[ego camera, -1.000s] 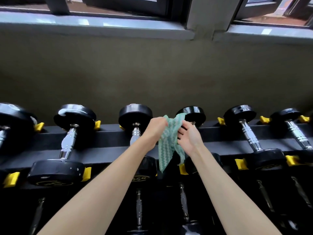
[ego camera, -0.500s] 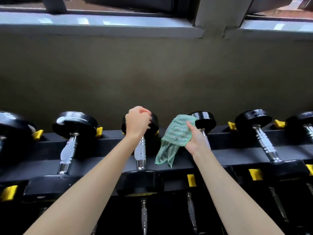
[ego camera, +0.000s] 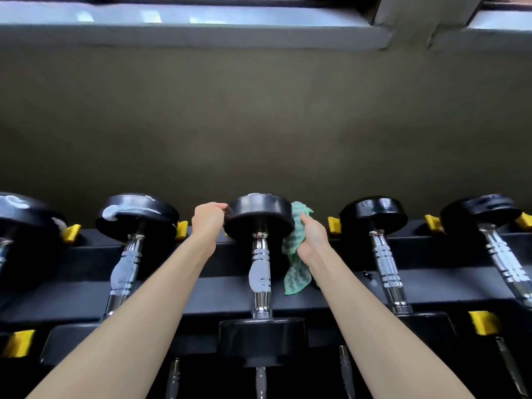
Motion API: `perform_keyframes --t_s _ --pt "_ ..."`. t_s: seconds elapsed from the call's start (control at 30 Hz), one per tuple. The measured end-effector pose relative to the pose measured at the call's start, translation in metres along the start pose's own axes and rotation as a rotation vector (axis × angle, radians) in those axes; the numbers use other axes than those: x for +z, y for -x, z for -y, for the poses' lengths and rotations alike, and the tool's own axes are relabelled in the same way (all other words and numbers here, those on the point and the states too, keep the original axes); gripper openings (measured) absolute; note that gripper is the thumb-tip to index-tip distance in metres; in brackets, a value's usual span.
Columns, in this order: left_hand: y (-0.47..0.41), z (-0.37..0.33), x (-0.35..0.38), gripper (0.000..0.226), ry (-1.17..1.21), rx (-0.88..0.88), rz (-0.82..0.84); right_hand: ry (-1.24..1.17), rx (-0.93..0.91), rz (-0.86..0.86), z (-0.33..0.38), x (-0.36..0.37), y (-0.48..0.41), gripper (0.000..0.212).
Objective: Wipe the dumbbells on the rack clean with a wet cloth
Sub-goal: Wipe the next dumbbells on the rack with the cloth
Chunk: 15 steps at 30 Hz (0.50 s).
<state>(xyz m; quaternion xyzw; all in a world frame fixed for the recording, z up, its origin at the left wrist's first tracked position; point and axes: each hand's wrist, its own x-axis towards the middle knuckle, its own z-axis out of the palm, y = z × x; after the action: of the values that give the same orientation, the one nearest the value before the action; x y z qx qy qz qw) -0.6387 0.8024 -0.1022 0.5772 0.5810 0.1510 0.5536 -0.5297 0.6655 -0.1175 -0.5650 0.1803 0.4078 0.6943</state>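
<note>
My left grip [ego camera: 208,223] clamps the far head of the dumbbell [ego camera: 260,276]; my right grip [ego camera: 312,239] clamps the cloth [ego camera: 295,273] against that head's right side.

Left hand [ego camera: 207,221] and right hand [ego camera: 312,239] with cloth [ego camera: 296,272] fill both gaps beside the middle dumbbell [ego camera: 259,216]; open air above.

Single view, head-worn, wide-angle. Faces forward and somewhat down over the rack [ego camera: 218,295] toward the wall [ego camera: 259,125]. Close range: both forearms enter from the bottom edge. Left hand [ego camera: 208,218] grips the dumbbell [ego camera: 259,217], right hand [ego camera: 312,240] holds the cloth [ego camera: 295,275] against it; that grip sits just below frame centre. Rack spreads left, right and below the grip; wall and window sill [ego camera: 187,36] above it.
</note>
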Motion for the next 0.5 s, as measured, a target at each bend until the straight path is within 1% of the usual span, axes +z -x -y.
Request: perform_keyframes --t_s 0.03,0.13,0.23,0.3,0.4,0.47,0.5 --pt "-0.001 0.001 -0.001 0.041 0.029 -0.022 0.02 -0.053 -0.007 0.001 0.0 -0.001 -0.001 0.023" --pt "0.003 0.0 -0.004 0.038 0.093 -0.058 0.062 -0.173 -0.035 0.029 0.001 0.0 0.006 0.025" --pt "0.007 0.002 -0.006 0.044 0.154 -0.059 0.06 -0.202 -0.085 0.055 0.001 0.004 0.014 0.025" --pt "0.009 0.002 -0.007 0.043 0.198 -0.063 0.067 -0.205 -0.158 0.101 0.005 0.008 0.02 0.026" --pt "0.012 0.0 -0.008 0.043 0.207 -0.075 0.083 -0.105 -0.288 0.213 0.012 0.022 0.034 0.026" --pt "0.015 0.0 -0.009 0.042 0.212 -0.082 0.125 0.04 -0.372 0.229 0.012 0.033 0.04 0.028" --pt "0.016 0.0 -0.009 0.042 0.225 -0.088 0.148 0.128 -0.41 0.209 0.013 0.039 0.043 0.028"
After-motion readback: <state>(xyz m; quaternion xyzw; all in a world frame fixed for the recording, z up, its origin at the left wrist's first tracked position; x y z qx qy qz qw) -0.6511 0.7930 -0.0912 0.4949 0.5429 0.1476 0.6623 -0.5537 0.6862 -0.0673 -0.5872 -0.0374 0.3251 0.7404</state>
